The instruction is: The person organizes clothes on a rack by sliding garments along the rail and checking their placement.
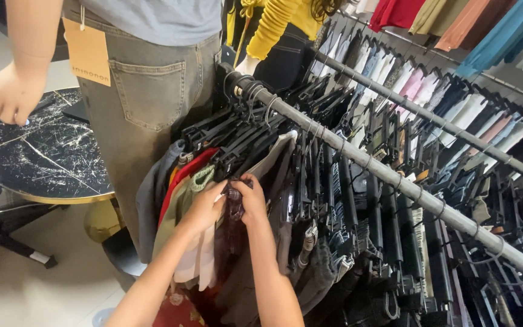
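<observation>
Both my hands are at the near end of a packed clothes rail (358, 157). My left hand (204, 209) and my right hand (251, 201) pinch the top of a dark brown garment (233, 209) that hangs between them among the other clothes. To the left of it hang a green garment (196, 181), a red one (183, 175) and a grey one (152, 194). Black hangers (261, 121) crowd the rail above my hands.
A mannequin in olive jeans (152, 91) with an orange tag (87, 51) stands left of the rail. A round black marbled table (43, 157) with a gold rim lies far left. A second rail (431, 118) of clothes runs behind. A mannequin with a yellow sleeve (270, 24) stands behind.
</observation>
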